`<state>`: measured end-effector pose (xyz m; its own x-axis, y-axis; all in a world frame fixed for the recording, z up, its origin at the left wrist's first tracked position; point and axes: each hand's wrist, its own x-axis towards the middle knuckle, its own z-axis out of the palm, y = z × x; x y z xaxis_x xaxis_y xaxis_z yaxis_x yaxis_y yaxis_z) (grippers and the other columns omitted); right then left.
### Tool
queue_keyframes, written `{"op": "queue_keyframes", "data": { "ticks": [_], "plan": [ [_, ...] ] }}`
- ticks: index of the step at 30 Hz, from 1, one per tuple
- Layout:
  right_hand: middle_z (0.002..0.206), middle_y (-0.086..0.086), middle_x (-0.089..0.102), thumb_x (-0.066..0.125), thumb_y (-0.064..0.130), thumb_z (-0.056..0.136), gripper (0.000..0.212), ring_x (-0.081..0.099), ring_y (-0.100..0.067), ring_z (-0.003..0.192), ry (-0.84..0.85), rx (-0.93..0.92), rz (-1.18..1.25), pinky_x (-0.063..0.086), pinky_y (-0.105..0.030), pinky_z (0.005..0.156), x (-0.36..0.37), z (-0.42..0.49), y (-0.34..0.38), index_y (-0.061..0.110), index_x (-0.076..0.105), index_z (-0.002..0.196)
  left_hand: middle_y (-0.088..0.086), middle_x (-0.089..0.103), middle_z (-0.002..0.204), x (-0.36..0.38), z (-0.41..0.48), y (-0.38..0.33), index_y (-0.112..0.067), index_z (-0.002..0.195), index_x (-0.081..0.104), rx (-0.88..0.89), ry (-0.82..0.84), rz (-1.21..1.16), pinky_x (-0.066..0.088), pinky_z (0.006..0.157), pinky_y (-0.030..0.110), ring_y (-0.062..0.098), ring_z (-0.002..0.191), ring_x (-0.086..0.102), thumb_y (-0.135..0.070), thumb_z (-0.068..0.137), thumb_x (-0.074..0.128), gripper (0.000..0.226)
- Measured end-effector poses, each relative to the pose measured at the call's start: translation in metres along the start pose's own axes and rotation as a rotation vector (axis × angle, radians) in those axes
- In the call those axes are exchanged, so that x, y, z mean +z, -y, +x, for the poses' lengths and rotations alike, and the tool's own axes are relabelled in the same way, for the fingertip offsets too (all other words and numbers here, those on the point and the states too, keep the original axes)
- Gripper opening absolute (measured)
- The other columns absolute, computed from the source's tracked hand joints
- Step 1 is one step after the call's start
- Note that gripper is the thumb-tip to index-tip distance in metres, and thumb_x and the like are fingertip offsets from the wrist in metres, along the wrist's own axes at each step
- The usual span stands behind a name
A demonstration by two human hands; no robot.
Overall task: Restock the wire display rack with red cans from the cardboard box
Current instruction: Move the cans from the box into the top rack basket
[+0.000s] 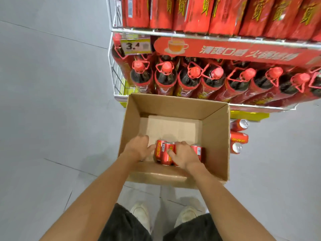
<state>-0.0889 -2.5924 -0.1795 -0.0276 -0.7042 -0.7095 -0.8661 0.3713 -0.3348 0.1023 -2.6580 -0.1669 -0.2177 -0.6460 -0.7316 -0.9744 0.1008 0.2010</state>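
a cardboard box (pixel 215 136) stands open on the grey floor (pixel 52 101), pushed up against the foot of the wire display rack (pixel 114 66). most of the box's bottom is bare; a small cluster of red cans (pixel 167 153) stands upright against its near wall, and both hands are down inside on them. the right hand (pixel 185 154) lies over the top of the cluster, fingers curled down over the cans on its side and the thumb laid across the middle can - a clamped hold. the left hand (pixel 139 149) comes in from the other side, knuckles up, fingertips touching the flank of the leftmost can; whether it closes round that can or only presses on it cannot be told. just outside the box's right wall three loose cans (pixel 239 136) lie on their sides on the floor, close together. on the rack's lower shelf stands a row of dark bottles (pixel 189 79) with red caps and red carry loops - above them, tall red cartons (pixel 224 14) fill the upper shelf. a yellow price tag (pixel 135 46) reading 3.4 and a red banner (pixel 234 51) with a teacup picture hang from the upper shelf's front edge. at the bottom of the view are pale shoes (pixel 141 214) and dark shorts (pixel 121 228).
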Motion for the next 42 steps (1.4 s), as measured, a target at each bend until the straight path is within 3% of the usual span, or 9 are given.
{"op": "queue_keyframes", "data": {
  "ticks": [6,10,16,27,39,42],
  "plan": [
    [0.124,-0.025,0.069,0.053,0.047,0.104,0.054,0.065,-0.037,0.118,-0.004,0.112,0.049,0.05,-0.04,0.1,0.057,0.072,-0.007,-0.002,0.069,0.118,0.018,0.068,0.125,0.059,0.078,0.032,-0.008,0.121,0.064,-0.166,0.023,-0.129,0.049,0.089,0.039,0.034,0.112,0.064,-0.056,0.102,0.051,0.053],
    [0.125,-0.022,0.069,0.068,0.045,0.096,0.049,0.066,-0.036,0.117,-0.055,0.139,0.082,0.052,-0.039,0.097,0.067,0.1,-0.008,0.003,0.068,0.121,0.022,0.065,0.133,0.085,0.109,0.044,-0.003,0.128,0.065,-0.263,0.037,-0.257,0.05,0.098,0.039,0.038,0.123,0.061,-0.058,0.099,0.056,0.063],
    [0.133,-0.016,0.065,0.075,0.044,0.093,0.055,0.063,-0.032,0.124,-0.02,0.156,0.036,0.051,-0.038,0.103,0.086,0.119,-0.003,0.008,0.062,0.132,0.023,0.065,0.129,0.101,0.132,0.053,0.001,0.125,0.065,-0.341,-0.03,-0.468,0.05,0.093,0.037,0.035,0.117,0.063,-0.043,0.093,0.074,0.055],
    [0.128,-0.013,0.065,0.083,0.032,0.089,0.049,0.065,-0.03,0.119,-0.064,0.228,0.089,0.054,-0.036,0.095,0.09,0.138,-0.005,0.008,0.064,0.126,0.02,0.06,0.13,0.118,0.136,0.042,-0.006,0.119,0.064,-0.463,-0.257,-0.381,0.049,0.1,0.041,0.038,0.122,0.058,-0.032,0.088,0.081,0.044],
    [0.119,-0.01,0.07,0.086,0.038,0.084,0.047,0.068,-0.025,0.109,-0.142,0.283,0.222,0.054,-0.031,0.083,0.092,0.145,-0.01,0.011,0.066,0.118,0.018,0.067,0.119,0.118,0.144,0.034,-0.006,0.112,0.068,-0.581,-0.346,-0.353,0.054,0.09,0.041,0.036,0.112,0.065,-0.026,0.09,0.079,0.032],
    [0.118,-0.01,0.07,0.086,0.042,0.083,0.05,0.069,-0.025,0.107,-0.152,0.285,0.256,0.058,-0.034,0.087,0.09,0.149,-0.011,0.011,0.066,0.118,0.017,0.07,0.113,0.117,0.146,0.031,-0.006,0.109,0.07,-0.598,-0.379,-0.383,0.057,0.084,0.041,0.034,0.105,0.068,-0.026,0.088,0.082,0.031]
  ]
}}
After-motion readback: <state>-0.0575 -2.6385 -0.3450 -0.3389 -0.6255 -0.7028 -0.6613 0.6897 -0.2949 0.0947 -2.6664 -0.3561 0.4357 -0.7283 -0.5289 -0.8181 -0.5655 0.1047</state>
